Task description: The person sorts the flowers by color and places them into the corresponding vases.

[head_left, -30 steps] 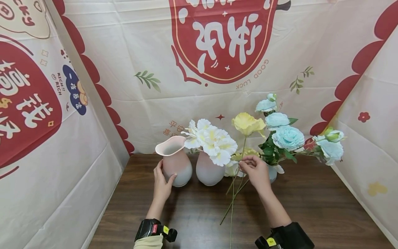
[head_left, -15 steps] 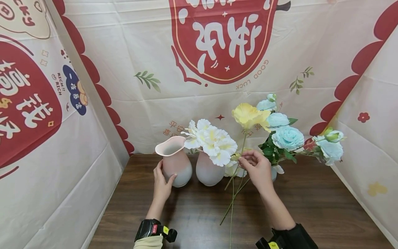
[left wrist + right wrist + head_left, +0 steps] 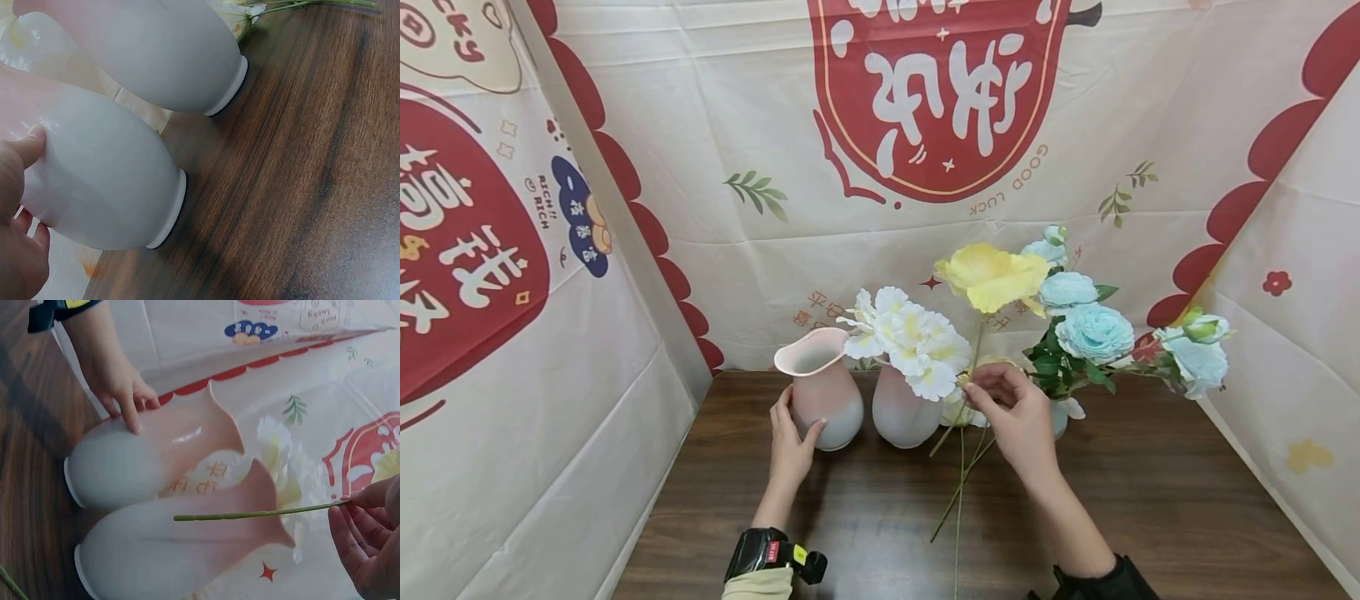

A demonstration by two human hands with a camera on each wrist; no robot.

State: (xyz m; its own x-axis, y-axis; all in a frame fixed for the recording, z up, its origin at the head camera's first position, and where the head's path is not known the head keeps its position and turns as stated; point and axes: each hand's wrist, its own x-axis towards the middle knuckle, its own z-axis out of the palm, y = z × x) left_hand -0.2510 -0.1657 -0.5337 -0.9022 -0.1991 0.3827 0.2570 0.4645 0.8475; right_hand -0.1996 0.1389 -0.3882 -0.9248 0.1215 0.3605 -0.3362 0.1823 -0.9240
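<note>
My left hand (image 3: 793, 446) holds the side of a pink-and-grey vase (image 3: 831, 400) with a wavy rim, thumb at its front and fingers round its left. The vase stands upright on the table, and nothing shows in its mouth. Between thumb and fingertips, my right hand (image 3: 1021, 421) pinches the green stem (image 3: 250, 515) of a yellow artificial flower (image 3: 992, 277). The blossom is raised above the hand, and the stem's lower end hangs free in front of the second vase. This matching vase (image 3: 904, 417) bears white blossoms (image 3: 917, 342) that lean over its rim.
Light-blue flowers (image 3: 1093, 332) in a small vase (image 3: 1060, 417) stand at the back right. Loose stems (image 3: 961, 492) lie on the wooden table (image 3: 1150, 500), with pale blossoms (image 3: 958, 410) beside the second vase. Printed cloth (image 3: 737, 275) closes off the back and sides.
The yellow flower has risen and moved slightly left with my right hand, its blossom turning more to the front and its stem end lifting. My left hand and the vases have not moved.
</note>
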